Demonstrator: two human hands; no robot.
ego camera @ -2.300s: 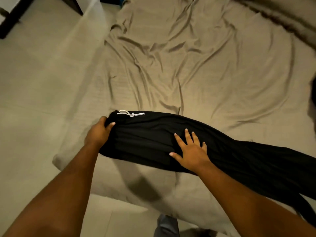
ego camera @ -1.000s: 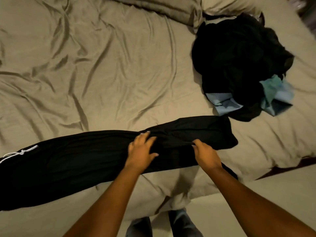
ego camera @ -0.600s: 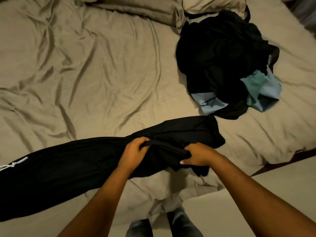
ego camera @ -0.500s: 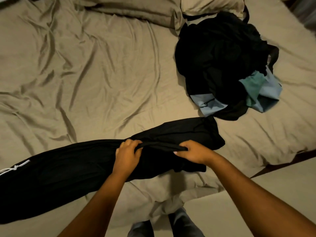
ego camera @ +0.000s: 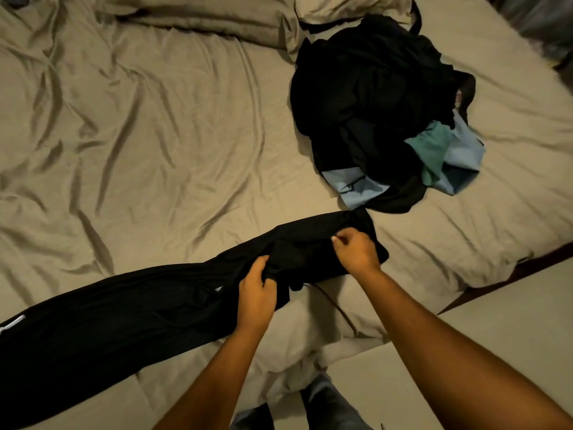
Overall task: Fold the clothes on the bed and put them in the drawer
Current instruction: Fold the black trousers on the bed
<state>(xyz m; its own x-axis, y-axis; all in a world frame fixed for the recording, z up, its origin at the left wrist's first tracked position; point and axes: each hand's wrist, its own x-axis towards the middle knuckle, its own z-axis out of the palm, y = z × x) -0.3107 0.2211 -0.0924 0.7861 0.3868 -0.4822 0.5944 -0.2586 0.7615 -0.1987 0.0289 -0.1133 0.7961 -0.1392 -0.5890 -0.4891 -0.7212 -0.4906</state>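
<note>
The bed (ego camera: pixel 155 135) bears an unfolded pile (ego camera: pixel 372 97) far right and the black trousers (ego camera: pixel 124 321) along its near edge. Your left hand (ego camera: pixel 255 293) grips mid-leg and your right hand (ego camera: pixel 356 252) pinches the cuff end (first fold, apparently). Next, likely carry the cuffs left toward the waistband.

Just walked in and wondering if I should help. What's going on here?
A person is folding black pants stretched along the near edge of the bed. The left hand grips the fabric near the leg end, and the right hand pinches it closer to the end. A pile of unfolded clothes sits farther back, near the pillows. No drawer is in view.
</note>
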